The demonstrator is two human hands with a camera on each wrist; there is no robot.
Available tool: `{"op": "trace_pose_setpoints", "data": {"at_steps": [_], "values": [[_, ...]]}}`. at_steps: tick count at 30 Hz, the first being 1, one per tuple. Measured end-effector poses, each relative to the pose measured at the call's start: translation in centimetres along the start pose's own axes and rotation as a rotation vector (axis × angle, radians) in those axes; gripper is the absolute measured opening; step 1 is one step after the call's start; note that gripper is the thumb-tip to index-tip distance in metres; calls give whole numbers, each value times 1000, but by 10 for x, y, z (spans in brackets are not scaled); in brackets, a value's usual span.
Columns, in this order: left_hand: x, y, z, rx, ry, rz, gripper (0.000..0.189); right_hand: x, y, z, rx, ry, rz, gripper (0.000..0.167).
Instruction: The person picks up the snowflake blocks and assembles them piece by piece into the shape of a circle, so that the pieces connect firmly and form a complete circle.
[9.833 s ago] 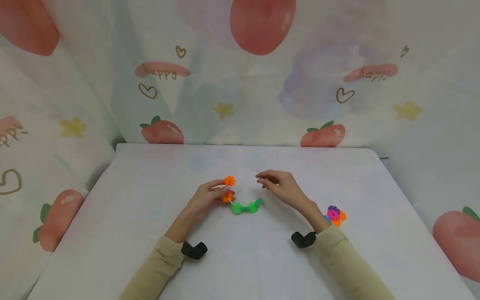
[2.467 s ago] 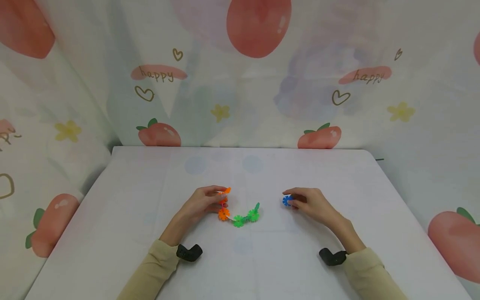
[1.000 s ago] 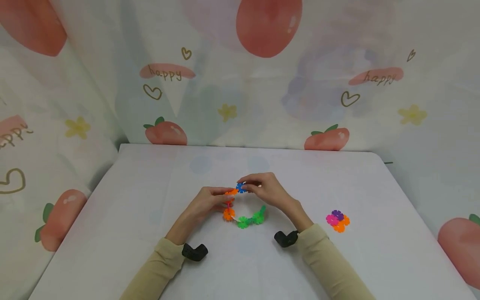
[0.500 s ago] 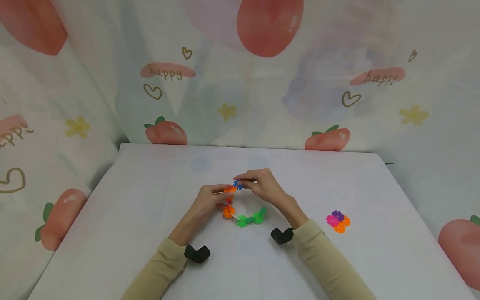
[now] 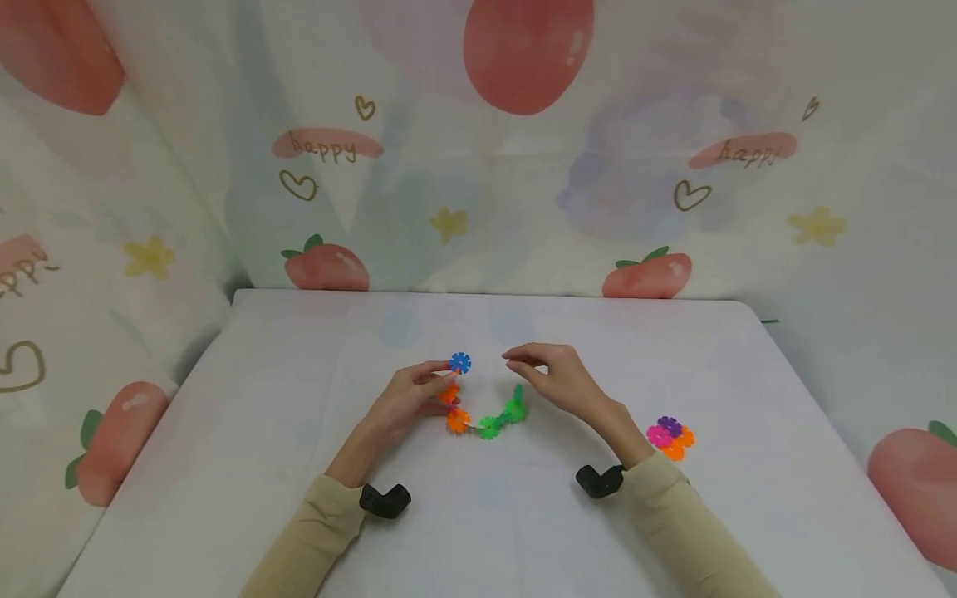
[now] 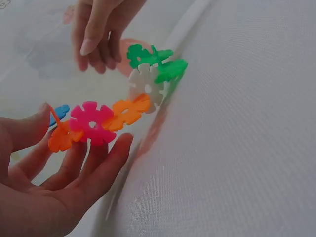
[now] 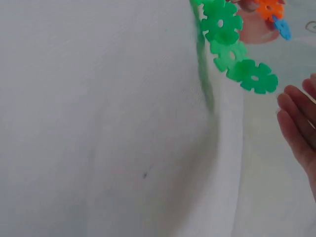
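Observation:
My left hand (image 5: 407,394) pinches one end of a curved chain of interlocking plastic snowflake discs, held up over the table. At that end sits a blue disc (image 5: 459,363), standing on an orange disc (image 6: 64,138) by the thumb. Along the chain come a pink disc (image 6: 92,123), another orange disc (image 6: 126,112), a white disc (image 6: 146,89) and several green discs (image 7: 254,77) at the free end. To the right of the chain, my right hand (image 5: 557,378) hovers with nothing in it, thumb and fingers apart.
A small cluster of loose discs (image 5: 670,438), orange, pink and purple, lies on the white-covered table (image 5: 478,531) beside the right forearm. Patterned cloth (image 5: 493,166) hangs behind the table and along its sides.
The right hand brought the blue disc from the right to the chain, let go and drew back rightward. The blue disc now stays at the chain's end, by the left fingertips.

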State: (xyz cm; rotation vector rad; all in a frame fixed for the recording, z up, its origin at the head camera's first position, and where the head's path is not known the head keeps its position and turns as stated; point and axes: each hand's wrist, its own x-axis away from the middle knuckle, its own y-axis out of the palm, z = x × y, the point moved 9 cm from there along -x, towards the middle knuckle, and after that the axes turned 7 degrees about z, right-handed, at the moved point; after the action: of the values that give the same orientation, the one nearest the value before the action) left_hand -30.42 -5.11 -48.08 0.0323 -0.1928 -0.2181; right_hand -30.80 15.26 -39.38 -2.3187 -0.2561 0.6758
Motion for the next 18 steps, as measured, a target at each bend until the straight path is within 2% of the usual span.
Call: {"op": "trace_pose_setpoints", "data": {"at_steps": [6, 10, 14, 18], "values": [[0, -3, 2, -64, 11, 8, 40, 29, -26, 18, 42, 21, 30, 18], [0, -3, 3, -52, 19, 2, 37, 49, -45, 30, 53, 46, 56, 17], [1, -2, 7, -49, 60, -14, 39, 70, -61, 46, 79, 80, 42, 16], [2, -3, 8, -76, 66, -11, 46, 90, -77, 61, 115, 137, 15, 16]]}}
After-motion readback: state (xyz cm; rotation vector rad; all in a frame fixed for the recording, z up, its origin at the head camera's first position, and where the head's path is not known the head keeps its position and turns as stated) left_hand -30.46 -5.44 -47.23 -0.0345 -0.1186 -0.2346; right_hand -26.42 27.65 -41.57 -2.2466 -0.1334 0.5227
